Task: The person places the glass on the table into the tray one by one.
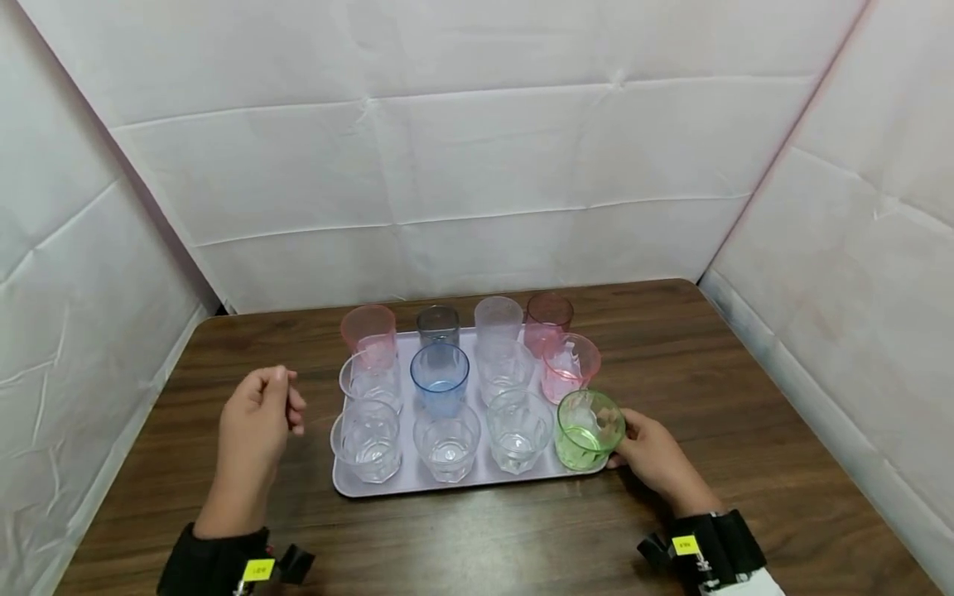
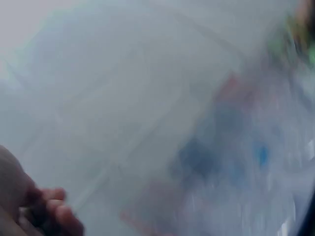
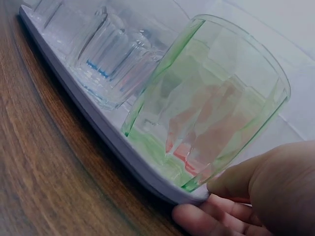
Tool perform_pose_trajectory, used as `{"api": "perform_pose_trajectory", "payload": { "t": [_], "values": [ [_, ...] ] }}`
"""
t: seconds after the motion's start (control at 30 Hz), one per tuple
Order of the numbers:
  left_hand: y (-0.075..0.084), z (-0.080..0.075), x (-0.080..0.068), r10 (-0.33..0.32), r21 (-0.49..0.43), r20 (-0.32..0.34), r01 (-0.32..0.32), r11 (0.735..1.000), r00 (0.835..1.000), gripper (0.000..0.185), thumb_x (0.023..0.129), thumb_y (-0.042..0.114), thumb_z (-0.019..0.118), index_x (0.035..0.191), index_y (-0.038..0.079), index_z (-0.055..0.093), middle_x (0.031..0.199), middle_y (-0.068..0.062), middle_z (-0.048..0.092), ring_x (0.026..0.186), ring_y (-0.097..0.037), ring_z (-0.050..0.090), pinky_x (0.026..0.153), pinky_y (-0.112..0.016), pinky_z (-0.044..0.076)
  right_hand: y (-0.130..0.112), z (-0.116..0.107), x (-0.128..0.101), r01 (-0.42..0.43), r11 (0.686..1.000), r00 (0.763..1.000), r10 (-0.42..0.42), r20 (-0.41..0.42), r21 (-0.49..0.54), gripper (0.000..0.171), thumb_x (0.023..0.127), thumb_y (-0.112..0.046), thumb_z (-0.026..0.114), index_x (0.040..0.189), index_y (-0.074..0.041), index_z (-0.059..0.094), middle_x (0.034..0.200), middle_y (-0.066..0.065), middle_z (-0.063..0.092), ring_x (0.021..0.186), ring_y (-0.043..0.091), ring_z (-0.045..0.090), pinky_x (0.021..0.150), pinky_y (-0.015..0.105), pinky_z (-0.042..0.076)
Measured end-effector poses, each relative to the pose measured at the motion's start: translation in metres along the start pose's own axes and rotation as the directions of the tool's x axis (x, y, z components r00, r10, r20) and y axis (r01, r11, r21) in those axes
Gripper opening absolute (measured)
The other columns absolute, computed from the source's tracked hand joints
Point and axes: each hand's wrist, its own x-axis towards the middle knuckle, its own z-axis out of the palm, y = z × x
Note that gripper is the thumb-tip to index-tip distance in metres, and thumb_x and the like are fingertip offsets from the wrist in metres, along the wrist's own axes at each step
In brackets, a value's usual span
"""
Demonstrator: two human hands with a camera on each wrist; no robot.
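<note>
A pale lilac tray (image 1: 408,487) lies on the table, bearing several glasses in rows. At its near right corner my right hand (image 1: 659,459) grips the rim, thumb on top and fingers below in the right wrist view. Right beside that thumb stands a green glass (image 3: 211,98). My left hand (image 1: 257,414) is held left of the tray, apart from it, fingers loosely curled with nothing in them. Clear glasses (image 1: 367,447) fill most of the front row. A blue glass (image 1: 440,381) stands mid-tray, with a pink glass (image 1: 570,372) to its right. The left wrist view is blurred.
Along the tray's back stand a pink glass (image 1: 370,327), a dark grey glass (image 1: 438,324), a frosted clear glass (image 1: 499,319) and a dark red glass (image 1: 550,314). Brown wood table (image 1: 477,546) surrounds the tray. White cloth walls (image 1: 462,165) enclose three sides.
</note>
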Motion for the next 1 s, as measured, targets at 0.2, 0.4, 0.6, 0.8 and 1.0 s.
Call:
{"api": "perform_pose_trajectory", "payload": {
  "t": [0.2, 0.4, 0.6, 0.8, 1.0],
  "values": [
    [-0.056, -0.016, 0.013, -0.182, 0.349, 0.310, 0.067, 0.935, 0.933, 0.055, 0.107, 0.013, 0.047, 0.156, 0.001, 0.027, 0.108, -0.028, 0.065, 0.073, -0.018, 0.064, 0.060, -0.035, 0.060, -0.002, -0.005, -0.005, 0.035, 0.999, 0.999, -0.035, -0.002, -0.027, 0.057, 0.101, -0.022, 0.064, 0.148, 0.005, 0.045, 0.122, 0.027, 0.063, 0.076, 0.021, 0.067, 0.065, 0.033, 0.059],
    [-0.067, -0.011, 0.007, -0.276, 0.319, 0.448, 0.137, 0.938, 0.850, 0.057, 0.101, 0.005, 0.055, 0.151, -0.009, 0.032, 0.099, -0.021, 0.063, 0.075, -0.021, 0.062, 0.062, -0.039, 0.061, -0.004, -0.008, 0.000, 0.085, 0.986, 0.996, -0.081, 0.035, -0.145, 0.055, 0.099, -0.018, 0.065, 0.148, -0.001, 0.048, 0.135, 0.029, 0.057, 0.079, 0.019, 0.067, 0.064, 0.033, 0.059],
    [-0.069, -0.015, -0.002, -0.237, 0.348, 0.454, 0.073, 0.935, 0.859, 0.029, 0.093, -0.006, 0.055, 0.117, -0.021, 0.061, 0.081, -0.013, 0.064, 0.066, -0.018, 0.064, 0.059, -0.033, 0.059, -0.007, 0.000, 0.008, 0.137, 0.976, 0.989, -0.125, 0.082, -0.169, 0.041, 0.097, -0.015, 0.067, 0.134, 0.002, 0.060, 0.114, 0.022, 0.066, 0.069, 0.018, 0.066, 0.060, 0.033, 0.058],
    [-0.071, -0.018, -0.005, -0.189, 0.355, 0.409, 0.035, 0.934, 0.893, 0.024, 0.090, -0.008, 0.057, 0.109, -0.021, 0.065, 0.075, -0.009, 0.066, 0.059, -0.017, 0.065, 0.055, -0.030, 0.058, -0.014, 0.004, 0.010, 0.163, 0.962, 0.985, -0.146, 0.093, -0.219, 0.036, 0.096, -0.016, 0.068, 0.126, 0.003, 0.064, 0.102, 0.019, 0.069, 0.060, 0.018, 0.064, 0.056, 0.033, 0.056],
    [-0.071, -0.004, 0.003, -0.143, 0.335, 0.412, -0.004, 0.942, 0.900, 0.022, 0.091, -0.008, 0.060, 0.108, -0.021, 0.067, 0.076, -0.009, 0.067, 0.056, -0.015, 0.064, 0.054, -0.028, 0.056, -0.013, -0.005, 0.020, 0.161, 0.950, 0.987, -0.152, 0.056, -0.267, 0.038, 0.095, -0.016, 0.068, 0.126, 0.007, 0.064, 0.083, 0.011, 0.069, 0.056, 0.018, 0.064, 0.054, 0.033, 0.053]
  ]
}}
